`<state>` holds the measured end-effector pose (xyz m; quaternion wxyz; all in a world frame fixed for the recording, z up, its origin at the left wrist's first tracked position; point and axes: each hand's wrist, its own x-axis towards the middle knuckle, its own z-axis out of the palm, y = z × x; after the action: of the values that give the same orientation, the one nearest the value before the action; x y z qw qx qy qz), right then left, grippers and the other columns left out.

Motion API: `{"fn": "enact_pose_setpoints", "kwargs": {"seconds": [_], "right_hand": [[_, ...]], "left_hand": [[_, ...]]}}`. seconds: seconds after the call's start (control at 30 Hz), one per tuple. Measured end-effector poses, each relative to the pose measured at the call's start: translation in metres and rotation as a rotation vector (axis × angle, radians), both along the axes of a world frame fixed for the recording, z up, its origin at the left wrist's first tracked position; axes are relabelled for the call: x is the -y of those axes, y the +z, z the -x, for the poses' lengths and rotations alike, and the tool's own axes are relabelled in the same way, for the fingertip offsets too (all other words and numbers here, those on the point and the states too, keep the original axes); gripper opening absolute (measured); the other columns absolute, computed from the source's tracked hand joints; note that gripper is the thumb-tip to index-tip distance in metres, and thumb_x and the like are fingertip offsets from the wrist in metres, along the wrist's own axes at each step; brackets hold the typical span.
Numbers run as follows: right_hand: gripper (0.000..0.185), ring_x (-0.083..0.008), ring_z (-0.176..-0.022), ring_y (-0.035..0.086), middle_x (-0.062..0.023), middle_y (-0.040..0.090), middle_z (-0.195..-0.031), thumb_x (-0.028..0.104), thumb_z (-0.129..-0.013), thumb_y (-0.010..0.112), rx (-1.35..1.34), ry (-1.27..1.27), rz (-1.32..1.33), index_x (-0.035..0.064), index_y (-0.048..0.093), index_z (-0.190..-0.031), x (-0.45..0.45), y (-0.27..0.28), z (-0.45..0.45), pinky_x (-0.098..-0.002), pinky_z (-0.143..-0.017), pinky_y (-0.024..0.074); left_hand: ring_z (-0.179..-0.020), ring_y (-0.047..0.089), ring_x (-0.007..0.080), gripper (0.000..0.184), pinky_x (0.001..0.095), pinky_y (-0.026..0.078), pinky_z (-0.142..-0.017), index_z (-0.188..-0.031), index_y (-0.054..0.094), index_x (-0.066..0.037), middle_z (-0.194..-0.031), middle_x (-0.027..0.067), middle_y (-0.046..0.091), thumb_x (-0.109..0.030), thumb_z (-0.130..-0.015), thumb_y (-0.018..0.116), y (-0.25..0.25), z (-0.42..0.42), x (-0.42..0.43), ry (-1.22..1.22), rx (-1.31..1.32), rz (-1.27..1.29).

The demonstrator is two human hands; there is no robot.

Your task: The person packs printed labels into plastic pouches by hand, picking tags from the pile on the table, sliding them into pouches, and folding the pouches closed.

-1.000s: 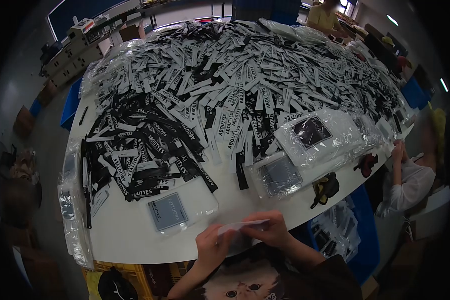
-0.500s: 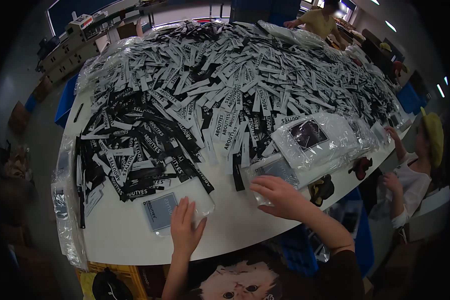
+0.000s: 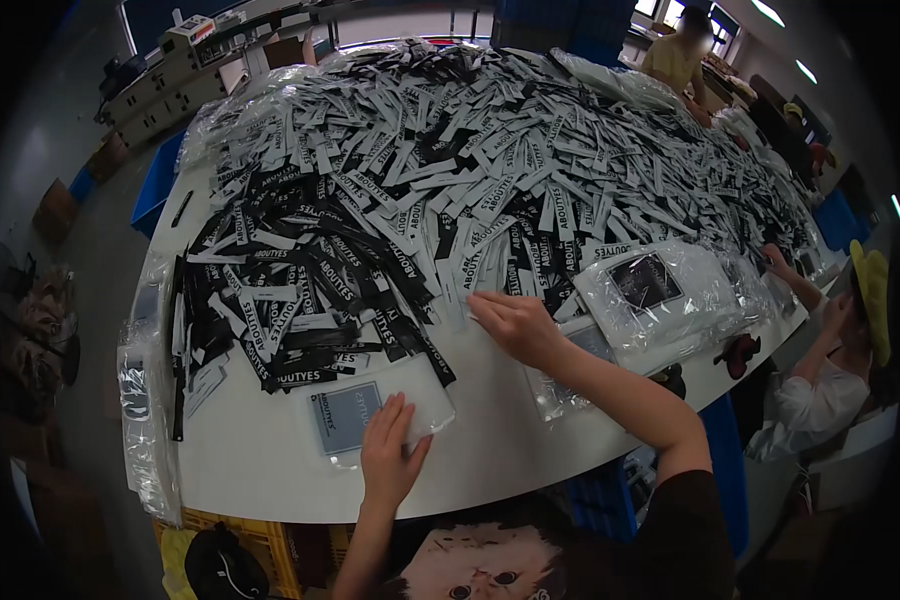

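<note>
At lower centre, the left hand point(image 3: 395, 452) rests open on a clear packet point(image 3: 430, 397); at centre, the right hand's point(image 3: 518, 328) bunched fingers meet a white strip point(image 3: 470, 268), grip unclear, the vast heap point(image 3: 510, 150) above left unsorted.

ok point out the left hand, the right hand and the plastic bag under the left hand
Left hand point(image 3: 389, 458): head view, back of the hand.
Right hand point(image 3: 516, 328): head view, back of the hand.
Plastic bag point(image 3: 347, 417): head view, its grey printed panel.
</note>
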<state>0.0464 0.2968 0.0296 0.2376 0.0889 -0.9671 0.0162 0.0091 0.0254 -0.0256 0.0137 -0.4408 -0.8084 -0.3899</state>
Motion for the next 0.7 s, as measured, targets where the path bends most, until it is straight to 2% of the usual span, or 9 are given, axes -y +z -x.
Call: {"fn": "enact_pose_setpoints", "kwargs": {"seconds": [0.1, 0.2, 0.3, 0.43, 0.5, 0.57, 0.63, 0.67, 0.7], "right_hand": [[0.013, -0.0239, -0.053, 0.059, -0.0106, 0.061, -0.063, 0.013, -0.084, 0.061, -0.331, -0.12, 0.366, 0.0006, 0.061, -0.088, 0.001, 0.021, -0.005, -0.0312, -0.046, 0.0461], [0.014, -0.0257, -0.049, 0.057, -0.0116, 0.059, -0.059, 0.016, -0.086, 0.06, -0.186, -0.276, 0.728, 0.0012, 0.062, -0.085, 0.007, 0.03, -0.021, -0.0304, -0.045, 0.0437], [0.014, -0.0063, -0.044, 0.048, -0.0074, 0.062, -0.061, 0.015, -0.086, 0.061, 0.031, -0.321, 0.919, 0.0014, 0.066, -0.086, 0.04, 0.038, -0.041, -0.0243, -0.043, 0.0371], [0.017, -0.0036, -0.059, 0.056, -0.005, 0.063, -0.065, 0.015, -0.084, 0.065, 0.187, -0.248, 1.121, -0.0005, 0.067, -0.09, 0.094, 0.022, -0.072, -0.0218, -0.052, 0.0455], [0.03, -0.0116, -0.078, 0.062, -0.0085, 0.066, -0.077, 0.015, -0.083, 0.066, 0.021, -0.177, 1.415, -0.0011, 0.061, -0.107, 0.106, 0.016, -0.083, -0.0237, -0.068, 0.0497], [0.045, -0.014, -0.088, 0.062, -0.0125, 0.066, -0.098, 0.009, -0.081, 0.065, -0.058, 0.089, 1.56, 0.0002, 0.048, -0.122, 0.107, 0.016, -0.089, -0.0275, -0.077, 0.0496], [0.056, -0.0146, -0.096, 0.059, -0.015, 0.064, -0.103, 0.008, -0.082, 0.064, 0.317, 0.249, 2.21, 0.001, 0.038, -0.13, 0.12, 0.009, -0.102, -0.0318, -0.081, 0.0484], [0.057, -0.0228, -0.087, 0.062, -0.0115, 0.063, -0.077, 0.013, -0.082, 0.065, 0.369, 0.174, 2.004, -0.0063, 0.036, -0.127, 0.123, 0.007, -0.1, -0.03, -0.076, 0.049], [0.057, -0.0228, -0.087, 0.062, -0.0115, 0.063, -0.077, 0.013, -0.082, 0.065, 0.367, 0.175, 2.012, -0.0063, 0.036, -0.127, 0.123, 0.002, -0.103, -0.03, -0.076, 0.049]], "left_hand": [[-0.119, 0.046, 0.0327, 0.053, 0.0439, 0.036, -0.099, -0.116, 0.054, -0.002, -0.128, 0.0158, 0.049, -0.013, -0.068, 0.073, 0.001, 0.0, 0.0, -0.004, -0.003, -0.007], [-0.12, 0.046, 0.0323, 0.059, 0.0441, 0.036, -0.099, -0.118, 0.052, -0.002, -0.128, 0.0177, 0.049, -0.015, -0.066, 0.076, 0.014, -0.004, 0.0, -0.023, 0.024, -0.057], [-0.12, 0.045, 0.0311, 0.064, 0.0427, 0.036, -0.099, -0.121, 0.049, -0.002, -0.126, 0.019, 0.049, -0.018, -0.066, 0.077, 0.038, -0.02, -0.005, 0.011, -0.049, -0.253], [-0.103, 0.058, 0.0267, 0.059, 0.0355, 0.047, -0.085, -0.117, 0.05, 0.002, -0.116, 0.0185, 0.056, -0.024, -0.071, 0.077, 0.068, -0.044, -0.028, -0.116, 0.542, -0.124], [-0.09, 0.062, 0.0208, 0.051, 0.0316, 0.05, -0.074, -0.11, 0.05, 0.004, -0.102, 0.014, 0.062, -0.023, -0.074, 0.075, 0.052, -0.028, -0.025, -0.396, 1.418, 0.401], [-0.088, 0.061, 0.0184, 0.043, 0.0306, 0.049, -0.073, -0.105, 0.052, 0.004, -0.095, 0.0117, 0.063, -0.021, -0.076, 0.073, 0.044, -0.03, -0.02, -0.463, 1.461, 0.347], [-0.086, 0.061, 0.016, 0.036, 0.0297, 0.049, -0.072, -0.099, 0.054, 0.004, -0.088, 0.0093, 0.064, -0.02, -0.078, 0.071, 0.053, -0.037, -0.018, -0.518, 1.511, 0.303], [-0.086, 0.061, 0.0161, 0.031, 0.0295, 0.049, -0.073, -0.095, 0.056, 0.003, -0.086, 0.009, 0.063, -0.019, -0.078, 0.07, 0.061, -0.046, -0.023, -0.529, 1.333, 0.251], [-0.086, 0.061, 0.0162, 0.026, 0.0293, 0.048, -0.075, -0.091, 0.058, 0.003, -0.083, 0.0087, 0.062, -0.017, -0.079, 0.069, 0.067, -0.051, -0.026, -0.54, 1.154, 0.197]]}}
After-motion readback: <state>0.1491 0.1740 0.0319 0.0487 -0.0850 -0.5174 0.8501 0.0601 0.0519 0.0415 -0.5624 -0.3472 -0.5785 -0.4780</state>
